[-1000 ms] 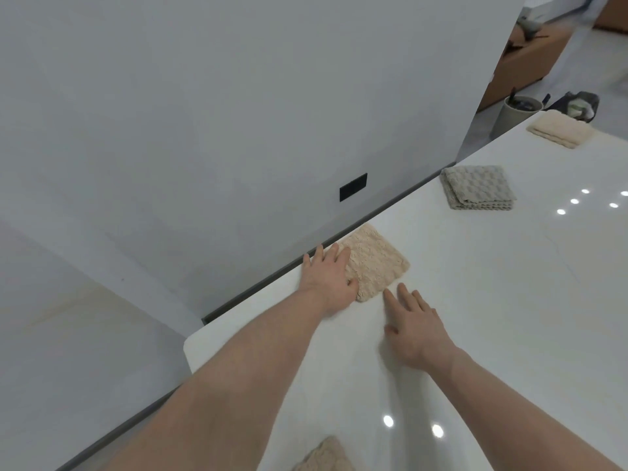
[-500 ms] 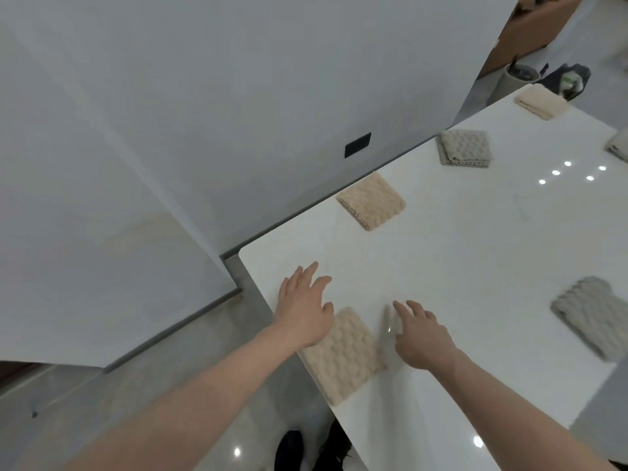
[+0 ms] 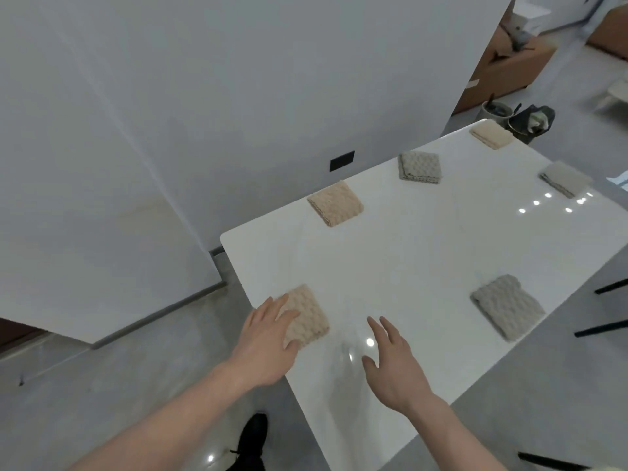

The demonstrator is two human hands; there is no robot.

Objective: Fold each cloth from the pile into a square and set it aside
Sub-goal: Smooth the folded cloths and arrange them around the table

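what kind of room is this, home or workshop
Probably a home or showroom-like dining area, not a workshop: a glossy white table against a plain white wall, folded cloths laid out on it such as the beige cloth, and wooden furniture in the room beyond.

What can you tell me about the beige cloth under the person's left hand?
The beige cloth is a thick, bumpy knitted square, already folded, lying flat near the table's left edge, turned diagonal to it. The left hand rests on its near corner with straight fingers; the right hand hovers apart, not touching it.
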